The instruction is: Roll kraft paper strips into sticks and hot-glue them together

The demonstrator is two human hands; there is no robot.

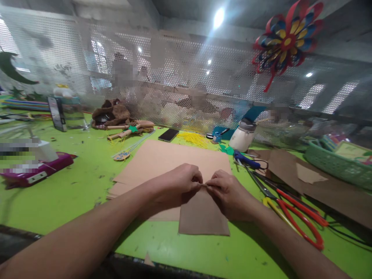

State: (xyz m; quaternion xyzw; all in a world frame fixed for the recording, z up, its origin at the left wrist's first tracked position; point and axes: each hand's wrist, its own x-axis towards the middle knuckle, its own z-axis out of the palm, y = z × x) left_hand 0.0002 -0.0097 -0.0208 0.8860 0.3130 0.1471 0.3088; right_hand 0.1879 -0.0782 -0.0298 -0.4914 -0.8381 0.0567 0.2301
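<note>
My left hand [178, 186] and my right hand [228, 193] meet in the middle of the green table [72, 186], fingers pinched together on the top edge of a small brown paper piece [203, 217]. That piece lies flat in front of me, partly over a larger stack of brown card sheets [162, 161]. Both hands are closed on the paper's edge, fingertips touching each other.
Red-handled scissors [299, 217] and a blue-handled tool [247, 159] lie to the right, beside brown card scraps [310, 176] and a green basket [337, 164]. A black phone [168, 135], yellow strips [193, 138] and a white jar [244, 135] sit behind. A pink device [35, 170] is at left.
</note>
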